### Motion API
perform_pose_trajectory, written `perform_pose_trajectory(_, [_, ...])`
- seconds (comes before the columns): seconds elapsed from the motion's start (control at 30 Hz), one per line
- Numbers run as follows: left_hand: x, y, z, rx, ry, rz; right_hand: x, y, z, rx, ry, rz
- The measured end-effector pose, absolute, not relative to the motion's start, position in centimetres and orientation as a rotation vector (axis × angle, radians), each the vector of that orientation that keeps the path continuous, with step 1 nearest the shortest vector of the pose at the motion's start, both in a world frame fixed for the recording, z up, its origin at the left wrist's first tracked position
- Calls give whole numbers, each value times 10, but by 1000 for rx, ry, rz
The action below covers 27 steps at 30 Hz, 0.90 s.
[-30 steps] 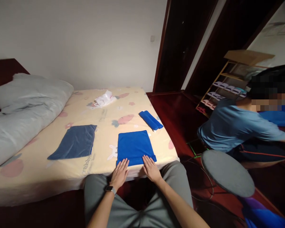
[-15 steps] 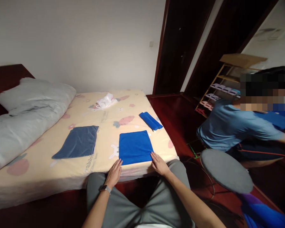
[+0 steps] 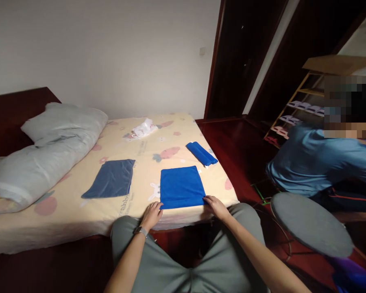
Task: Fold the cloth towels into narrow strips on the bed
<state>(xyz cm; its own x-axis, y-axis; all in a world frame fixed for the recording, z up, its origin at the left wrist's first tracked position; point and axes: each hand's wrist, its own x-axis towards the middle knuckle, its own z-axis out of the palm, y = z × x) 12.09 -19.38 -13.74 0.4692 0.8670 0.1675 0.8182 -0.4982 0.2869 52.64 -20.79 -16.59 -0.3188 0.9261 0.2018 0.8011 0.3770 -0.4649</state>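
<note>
A blue cloth lies spread flat near the front edge of the bed, roughly square. At its near left corner is my left hand, with a watch on the wrist; the fingers are closed on the edge. My right hand has its fingers curled onto the near right corner. Farther back to the right rests a folded blue cloth, long and narrow. A grey-blue cloth lies flat to the left, apart from both hands.
A crumpled white plastic bag sits at the back of the patterned bedsheet. The grey quilt is heaped on the left. To the right are a round grey stool, a person in a blue shirt and a shoe rack.
My right hand's fingers have curled in at the cloth's near right corner, and my left hand remains at the left one. The view has shifted slightly left.
</note>
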Motion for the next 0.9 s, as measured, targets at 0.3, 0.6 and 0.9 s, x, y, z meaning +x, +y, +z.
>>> perform_pose_trajectory(0.3, [122, -186, -145, 2324, 1510, 590, 518, -195, -160, -1646, -1621, 718])
perform_pose_trajectory(0.6, [128, -177, -147, 2199, 1531, 829, 518, -189, -172, -1597, -1501, 802])
perform_pose_trajectory(0.9, [130, -169, -160, 1868, 1538, 804, 518, -180, -169, -1650, -1372, 901])
